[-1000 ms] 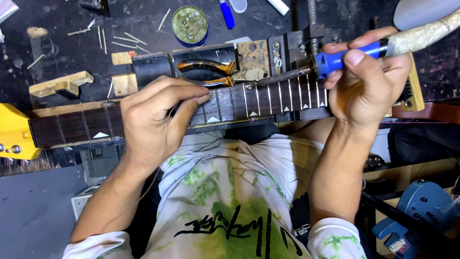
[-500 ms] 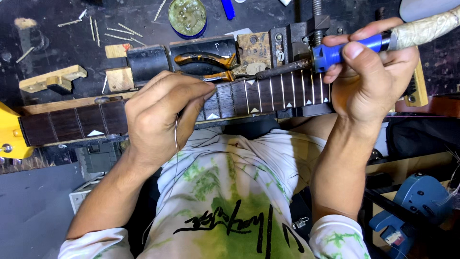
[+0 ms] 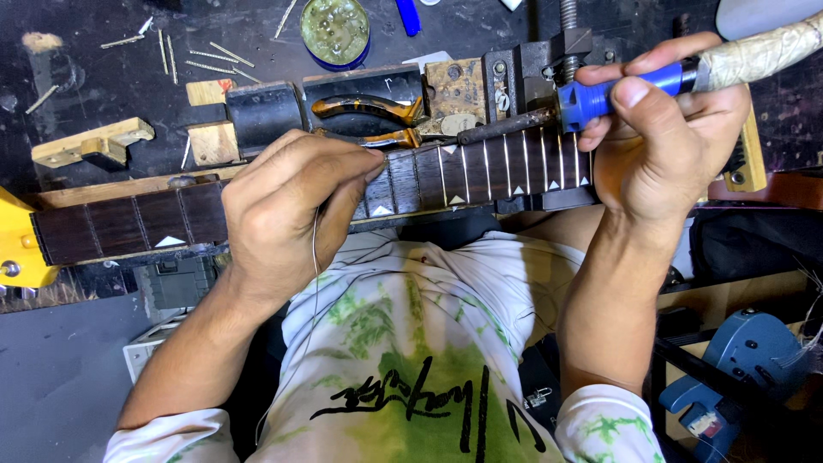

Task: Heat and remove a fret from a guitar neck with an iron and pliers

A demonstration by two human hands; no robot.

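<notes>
A dark guitar neck with metal frets and white triangle inlays lies across the bench, its yellow headstock at the far left. My left hand rests on the fretboard, fingers pinched at a fret with a thin wire hanging from it. My right hand grips a blue-handled tool wrapped in pale tape, its dark shaft lying along the upper edge of the neck.
Orange-handled pliers lie behind the neck between black support blocks. Wood blocks, loose fret wires and a round green tin sit on the dark bench. A vise screw stands at the back; a blue machine is lower right.
The view has shifted slightly, so the neck sits a little higher and further left in frame. Both hands keep their grips and places on the neck.
</notes>
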